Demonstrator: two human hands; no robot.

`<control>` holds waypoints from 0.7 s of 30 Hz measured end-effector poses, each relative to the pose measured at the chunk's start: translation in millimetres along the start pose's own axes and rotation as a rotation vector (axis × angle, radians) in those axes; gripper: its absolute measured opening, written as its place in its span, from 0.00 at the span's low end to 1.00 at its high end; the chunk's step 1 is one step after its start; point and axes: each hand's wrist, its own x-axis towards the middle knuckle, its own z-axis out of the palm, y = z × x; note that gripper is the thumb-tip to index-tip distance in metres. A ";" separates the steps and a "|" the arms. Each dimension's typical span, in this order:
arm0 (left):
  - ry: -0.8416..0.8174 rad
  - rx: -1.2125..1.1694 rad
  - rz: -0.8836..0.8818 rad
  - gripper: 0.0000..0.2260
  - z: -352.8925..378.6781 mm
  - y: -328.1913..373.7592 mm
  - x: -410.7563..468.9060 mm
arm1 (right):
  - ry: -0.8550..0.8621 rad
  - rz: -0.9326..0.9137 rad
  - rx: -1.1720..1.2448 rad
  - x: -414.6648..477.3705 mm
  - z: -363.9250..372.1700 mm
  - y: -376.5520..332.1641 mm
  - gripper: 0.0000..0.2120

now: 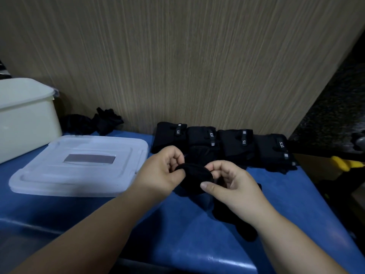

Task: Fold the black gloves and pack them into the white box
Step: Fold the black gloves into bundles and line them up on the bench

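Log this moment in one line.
left hand, right hand: pinch black glove | folded gloves: row by wall | lid: beside white box

Soft, matt black cloth gloves [237,143], smooth white plastic box [25,119], cloudy plastic lid [79,165], shiny blue worktop [187,234], streaky wood wall [177,56]

**Clearance around the lid**

Lid [79,165] lies flat and low on the blue table [49,210]; the bare strip in front of it is open. Behind-left of the lid, the white box [25,119] stands tall. Behind the lid, loose gloves [94,121] lie against the wood panel [177,56], which closes the far side. Right of the lid, left hand [164,171] and right hand [231,184] pinch a glove [194,177]. Folded gloves [223,143] line the panel beyond.
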 end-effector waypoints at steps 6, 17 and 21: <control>0.098 0.123 0.035 0.15 4.9 0.7 -5.8 | 0.124 -0.014 -0.046 -0.6 6.2 0.6 0.12; 0.136 0.267 0.194 0.17 11.3 11.1 -18.4 | 0.241 0.026 -0.385 -6.0 5.5 -9.1 0.07; 0.075 0.272 0.207 0.18 15.5 11.8 -21.5 | 0.270 0.003 -0.468 -7.9 5.5 -7.7 0.08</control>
